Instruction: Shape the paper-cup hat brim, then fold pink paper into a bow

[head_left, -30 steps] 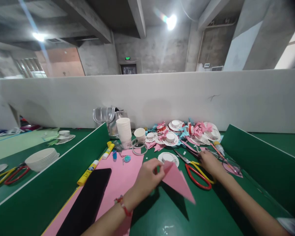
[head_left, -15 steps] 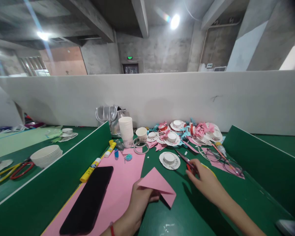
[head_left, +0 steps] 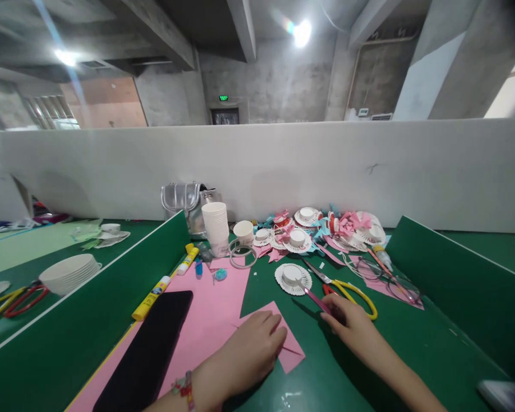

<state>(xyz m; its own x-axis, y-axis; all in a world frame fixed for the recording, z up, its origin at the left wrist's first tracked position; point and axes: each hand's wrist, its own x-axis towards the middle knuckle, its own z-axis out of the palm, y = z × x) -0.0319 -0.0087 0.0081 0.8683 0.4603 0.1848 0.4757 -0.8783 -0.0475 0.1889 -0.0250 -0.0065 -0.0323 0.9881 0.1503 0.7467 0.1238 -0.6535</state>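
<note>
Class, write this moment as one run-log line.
left hand: on folded pink paper; right hand: holding slim pink tool; scissors: lying beside right hand

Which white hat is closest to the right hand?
The lone hat just beyond the right hand; the others sit farther back in the pile or past the left divider.

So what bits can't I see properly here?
All in the head view:
Folded pink paper: its middle, under the left hand.
Slim purple tool: its back end, inside the right hand.
Scissors: most of the red handle, behind the right hand.
Pale thing, bottom right: blurred, cut off by the edge.
</note>
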